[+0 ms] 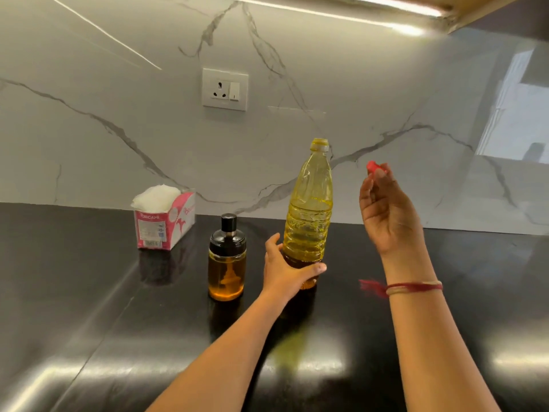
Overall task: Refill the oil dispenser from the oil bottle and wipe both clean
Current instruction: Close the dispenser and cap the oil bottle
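Head view: oil bottle (pixel 309 221) upright on counter (pixel 89 292), long axis vertical, uncapped. Left hand (pixel 285 269) grips its base. Right hand (pixel 386 209) raised right of bottle, pinching red cap (pixel 375 167). Oil dispenser (pixel 227 260) just left of bottle, lid (pixel 228 230) on, nearer left hand than right.
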`<state>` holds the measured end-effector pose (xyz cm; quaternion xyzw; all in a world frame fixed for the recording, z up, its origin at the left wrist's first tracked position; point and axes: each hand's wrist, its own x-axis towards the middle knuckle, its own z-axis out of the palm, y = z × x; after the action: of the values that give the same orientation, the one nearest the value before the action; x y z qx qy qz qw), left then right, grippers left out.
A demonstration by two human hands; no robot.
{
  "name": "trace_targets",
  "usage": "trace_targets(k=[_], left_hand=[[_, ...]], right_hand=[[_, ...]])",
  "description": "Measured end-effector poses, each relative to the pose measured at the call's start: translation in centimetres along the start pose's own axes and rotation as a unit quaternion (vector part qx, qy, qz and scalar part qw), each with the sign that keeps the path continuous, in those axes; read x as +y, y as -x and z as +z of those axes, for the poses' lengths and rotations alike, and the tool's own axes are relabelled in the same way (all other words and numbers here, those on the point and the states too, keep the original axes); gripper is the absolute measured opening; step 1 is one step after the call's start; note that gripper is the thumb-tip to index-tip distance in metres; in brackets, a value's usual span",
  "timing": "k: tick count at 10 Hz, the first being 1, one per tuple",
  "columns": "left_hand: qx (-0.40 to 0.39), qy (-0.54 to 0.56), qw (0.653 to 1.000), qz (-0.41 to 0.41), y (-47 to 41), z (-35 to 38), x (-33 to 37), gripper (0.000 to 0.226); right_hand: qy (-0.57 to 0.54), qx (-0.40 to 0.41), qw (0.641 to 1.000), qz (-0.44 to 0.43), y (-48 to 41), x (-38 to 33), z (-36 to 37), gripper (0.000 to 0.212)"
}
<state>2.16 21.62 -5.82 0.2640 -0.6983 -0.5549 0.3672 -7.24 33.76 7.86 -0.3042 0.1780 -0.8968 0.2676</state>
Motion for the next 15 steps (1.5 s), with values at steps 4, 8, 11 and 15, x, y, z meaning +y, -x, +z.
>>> trace_targets(k=[4,8,11,15], left_hand=[[0.005,-0.04,0.999,0.018,-0.2,0.4,-0.4,0.092],[0.007,-0.055,0.998,0.025,0.0,0.6,-0.3,0.087],[-0.002,-0.047,0.999,0.019,0.0,0.7,-0.3,0.084],[-0.007,-0.053,0.999,0.012,0.0,0.6,-0.2,0.086]], right_hand=[[0.314,-0.071,0.946,0.049,-6.3,-2.2,6.7,0.008],[0.687,-0.164,0.708,-0.007,-8.7,-2.8,9.4,0.014],[0.769,-0.229,0.591,0.085,-10.2,-3.9,12.2,0.019],[0.861,-0.288,0.402,0.123,-10.8,-3.4,14.9,0.021]])
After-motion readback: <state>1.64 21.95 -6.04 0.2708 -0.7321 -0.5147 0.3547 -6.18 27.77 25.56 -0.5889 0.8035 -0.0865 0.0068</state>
